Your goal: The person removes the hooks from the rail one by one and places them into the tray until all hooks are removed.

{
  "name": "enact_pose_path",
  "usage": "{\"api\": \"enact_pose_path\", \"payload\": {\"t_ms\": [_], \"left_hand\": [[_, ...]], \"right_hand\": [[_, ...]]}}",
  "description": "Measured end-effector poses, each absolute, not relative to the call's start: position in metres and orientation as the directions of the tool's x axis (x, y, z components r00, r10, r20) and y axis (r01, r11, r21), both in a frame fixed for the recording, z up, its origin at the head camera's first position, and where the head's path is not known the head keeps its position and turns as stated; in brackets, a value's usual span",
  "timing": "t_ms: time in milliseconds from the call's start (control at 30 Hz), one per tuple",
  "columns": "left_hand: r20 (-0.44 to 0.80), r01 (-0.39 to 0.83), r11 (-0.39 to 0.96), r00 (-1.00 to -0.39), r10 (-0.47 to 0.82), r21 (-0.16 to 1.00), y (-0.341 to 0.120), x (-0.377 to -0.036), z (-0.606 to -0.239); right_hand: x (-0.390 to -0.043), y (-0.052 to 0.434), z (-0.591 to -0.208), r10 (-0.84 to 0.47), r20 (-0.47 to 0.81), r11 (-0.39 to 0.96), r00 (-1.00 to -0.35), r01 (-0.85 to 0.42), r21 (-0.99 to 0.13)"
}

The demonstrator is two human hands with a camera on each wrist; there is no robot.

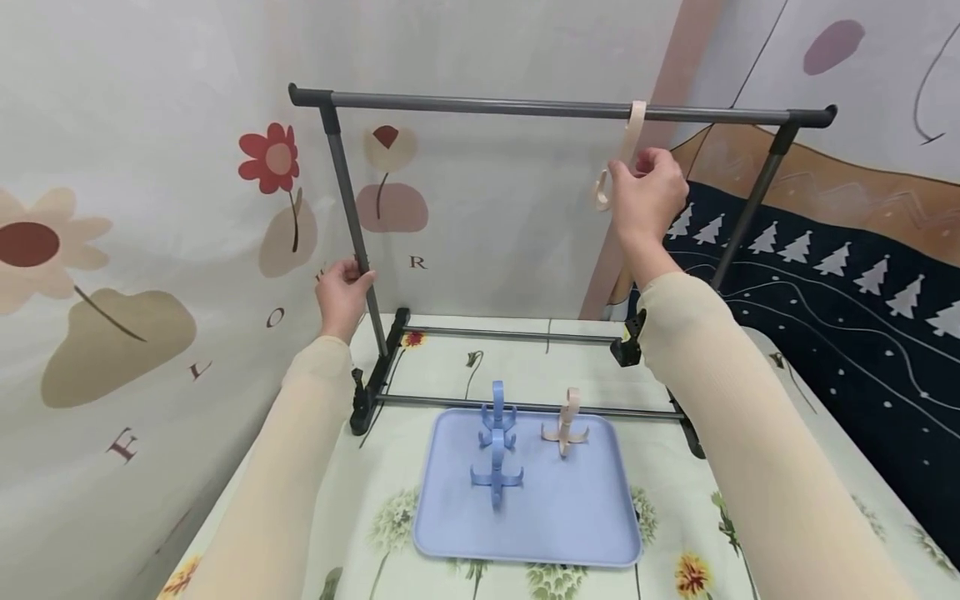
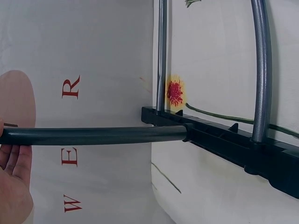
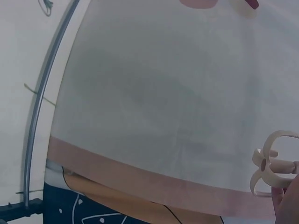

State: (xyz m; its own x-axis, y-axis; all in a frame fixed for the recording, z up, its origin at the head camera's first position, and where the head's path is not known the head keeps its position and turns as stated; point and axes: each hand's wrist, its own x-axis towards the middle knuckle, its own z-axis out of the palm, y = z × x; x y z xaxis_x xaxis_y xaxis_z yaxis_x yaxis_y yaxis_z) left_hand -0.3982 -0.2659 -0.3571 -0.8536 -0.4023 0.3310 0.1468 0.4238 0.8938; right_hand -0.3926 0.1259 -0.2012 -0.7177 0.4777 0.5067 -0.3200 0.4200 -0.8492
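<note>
A grey metal clothes rack stands on the table, its top bar (image 1: 480, 105) running across the head view. My left hand (image 1: 342, 296) holds the rack's left post (image 1: 348, 192) partway up, thumb on one side and fingers on the other. The same post (image 2: 93, 136) crosses the left wrist view, with the left hand (image 2: 16, 191) at its edge. From the right part of the bar hangs a beige multi-prong hook (image 1: 634, 129), its top loop over the bar. My right hand (image 1: 648, 196) grips it lower down; its prongs (image 3: 268, 165) show beside the fingers in the right wrist view.
A blue tray (image 1: 570, 533) lies in front of the rack. On it are two blue hooks (image 1: 497, 479) at left and another beige hook (image 1: 566, 432) at right. The rack's lower bars (image 1: 525, 407) run just behind the tray. Printed cloths hang behind and at both sides.
</note>
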Motion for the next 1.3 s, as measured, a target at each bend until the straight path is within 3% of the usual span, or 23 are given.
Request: {"api": "enact_pose_path", "payload": {"t_ms": [633, 1033, 1300], "left_hand": [[0.328, 0.151, 0.407, -0.851, -0.411, 0.901, -0.266, -0.398, -0.357], [0.335, 0.154, 0.411, -0.846, -0.414, 0.898, -0.262, -0.398, -0.358], [0.33, 0.143, 0.418, -0.846, -0.419, 0.897, -0.264, -0.396, -0.357]], "right_hand": [[-0.394, 0.126, -0.198, 0.488, 0.543, 0.455, -0.683, -0.332, -0.826], [-0.391, 0.132, -0.162, 0.443, 0.597, 0.535, -0.669, -0.337, -0.775], [-0.379, 0.128, -0.163, 0.407, 0.608, 0.493, -0.682, -0.396, -0.774]]}}
